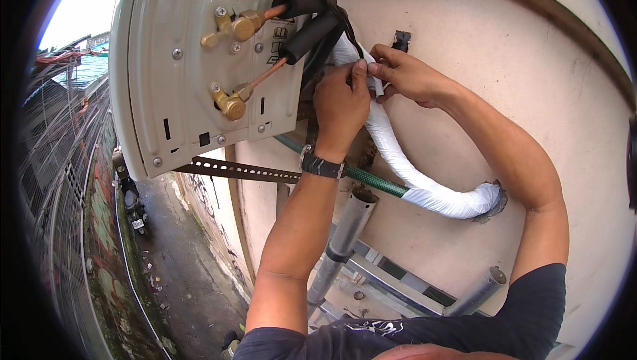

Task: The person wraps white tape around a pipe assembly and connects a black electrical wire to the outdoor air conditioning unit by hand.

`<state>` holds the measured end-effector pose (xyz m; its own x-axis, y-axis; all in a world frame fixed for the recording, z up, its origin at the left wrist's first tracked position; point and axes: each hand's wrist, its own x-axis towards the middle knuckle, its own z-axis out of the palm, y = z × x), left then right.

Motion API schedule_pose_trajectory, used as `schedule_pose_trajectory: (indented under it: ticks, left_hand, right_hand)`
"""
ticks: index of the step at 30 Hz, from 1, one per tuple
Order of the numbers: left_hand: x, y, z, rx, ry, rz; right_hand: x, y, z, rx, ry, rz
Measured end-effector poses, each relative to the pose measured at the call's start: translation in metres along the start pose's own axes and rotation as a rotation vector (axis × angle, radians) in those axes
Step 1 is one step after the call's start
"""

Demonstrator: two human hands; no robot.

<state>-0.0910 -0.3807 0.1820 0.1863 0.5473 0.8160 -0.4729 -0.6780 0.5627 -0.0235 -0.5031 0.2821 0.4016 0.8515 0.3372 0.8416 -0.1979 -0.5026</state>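
In the head view, upper centre, the left bare hand point(340, 101) is closed around a white, tape-wrapped pipe bundle point(391, 147), thumb by a thin black cable point(348, 27); the right bare hand point(403, 76) pinches the bundle's white tape. A beige metal unit point(192, 88) stands upper left.

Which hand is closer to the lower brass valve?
Left. The left hand is rightward of the lower brass valve, not touching it; the right hand is farther rightward.
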Motion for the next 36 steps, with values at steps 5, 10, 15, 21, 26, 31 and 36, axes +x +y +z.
schedule_pose_trajectory:
  ticks: [5, 10, 15, 21, 26, 31, 36]
  left_hand:
    - [0.017, 0.012, -0.007, 0.042, -0.061, -0.045]
    - [0.018, 0.027, -0.008, 0.233, -0.087, -0.020]
    - [0.012, 0.026, -0.002, 0.325, -0.040, 0.073]
    - [0.005, -0.010, 0.003, -0.079, 0.098, 0.087]
    - [0.007, -0.010, -0.012, -0.241, -0.074, 0.051]
    - [0.004, -0.009, -0.016, -0.141, -0.146, 0.050]
    - [0.024, -0.019, -0.029, -0.657, -0.417, -0.301]
  right_hand:
    - [0.000, 0.002, 0.009, 0.113, -0.022, -0.054]
    - [-0.005, 0.010, 0.005, 0.087, -0.050, -0.100]
    - [-0.007, 0.016, 0.005, 0.024, -0.067, -0.142]
    - [-0.015, 0.009, 0.009, -0.141, -0.078, -0.230]
    - [-0.020, -0.002, 0.007, -0.112, -0.101, -0.135]
    - [-0.005, 0.013, 0.001, 0.085, -0.091, -0.124]
    - [0.000, 0.005, 0.004, 0.102, -0.068, -0.161]
